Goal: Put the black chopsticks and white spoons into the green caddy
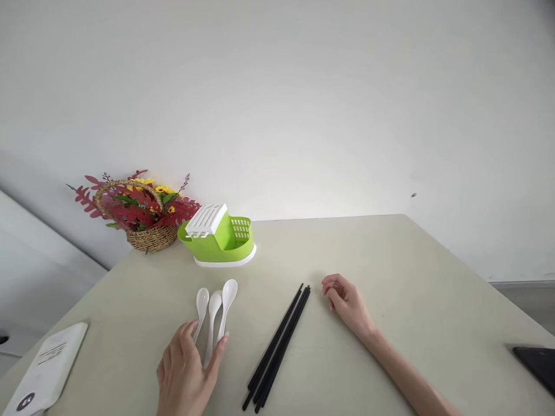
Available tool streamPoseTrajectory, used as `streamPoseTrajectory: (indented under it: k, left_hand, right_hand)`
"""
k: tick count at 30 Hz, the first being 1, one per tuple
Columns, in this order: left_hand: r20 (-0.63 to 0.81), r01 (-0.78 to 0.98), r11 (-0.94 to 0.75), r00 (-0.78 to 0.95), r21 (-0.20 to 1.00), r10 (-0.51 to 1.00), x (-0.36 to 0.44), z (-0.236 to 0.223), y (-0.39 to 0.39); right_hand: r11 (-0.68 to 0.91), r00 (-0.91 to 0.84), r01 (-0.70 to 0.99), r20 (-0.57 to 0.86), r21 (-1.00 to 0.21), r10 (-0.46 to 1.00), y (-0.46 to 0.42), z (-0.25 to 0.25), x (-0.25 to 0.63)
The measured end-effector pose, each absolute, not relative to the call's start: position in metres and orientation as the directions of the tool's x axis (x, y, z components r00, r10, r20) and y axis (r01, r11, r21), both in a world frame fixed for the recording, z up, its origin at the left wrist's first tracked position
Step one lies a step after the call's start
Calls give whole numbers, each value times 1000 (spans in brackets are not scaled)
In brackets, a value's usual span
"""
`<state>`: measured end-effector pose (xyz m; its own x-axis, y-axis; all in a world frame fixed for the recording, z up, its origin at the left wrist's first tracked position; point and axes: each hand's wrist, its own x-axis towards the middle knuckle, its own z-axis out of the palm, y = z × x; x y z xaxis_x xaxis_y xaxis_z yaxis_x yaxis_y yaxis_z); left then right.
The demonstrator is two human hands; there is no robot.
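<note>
Three white spoons point(214, 306) lie side by side on the table, bowls pointing away from me. My left hand point(186, 367) is closed around their handles, the thumb at the right spoon and the fingers at the left one; the handle ends are hidden by the hand. To the right of the spoons lies a bundle of black chopsticks point(281, 349), slanting away to the right. My right hand point(344, 297) rests on the table just right of the chopstick tips, its fingers loosely curled with nothing in them.
A green and white utensil holder point(214, 248) stands behind the spoons. Beside it is a wicker basket point(151, 238) of red and yellow flowers. At the left front lies a white box-like object point(54, 361), and a black flat object point(537, 364) sits at the right edge.
</note>
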<state>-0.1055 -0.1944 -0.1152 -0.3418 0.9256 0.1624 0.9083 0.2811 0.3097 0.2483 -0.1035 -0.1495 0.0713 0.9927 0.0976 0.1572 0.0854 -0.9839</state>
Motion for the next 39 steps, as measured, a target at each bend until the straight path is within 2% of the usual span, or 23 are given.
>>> streamPoseTrajectory:
  k: [12, 26, 34, 39]
  left_hand:
    - [235, 916, 259, -336, 306, 912, -92, -115, -183]
    - [278, 932, 249, -321, 265, 905, -91, -121, -174]
    - [277, 926, 248, -327, 283, 904, -90, -120, -167]
    - [290, 941, 244, -307, 233, 906, -91, -124, -166]
  right_hand:
    - [102, 75, 189, 118, -977, 990, -104, -149, 248]
    - [106, 68, 194, 121, -975, 990, -104, -150, 248]
    - [86, 64, 201, 101, -976, 993, -104, -150, 248]
    - [89, 62, 197, 103, -976, 993, -104, -149, 248]
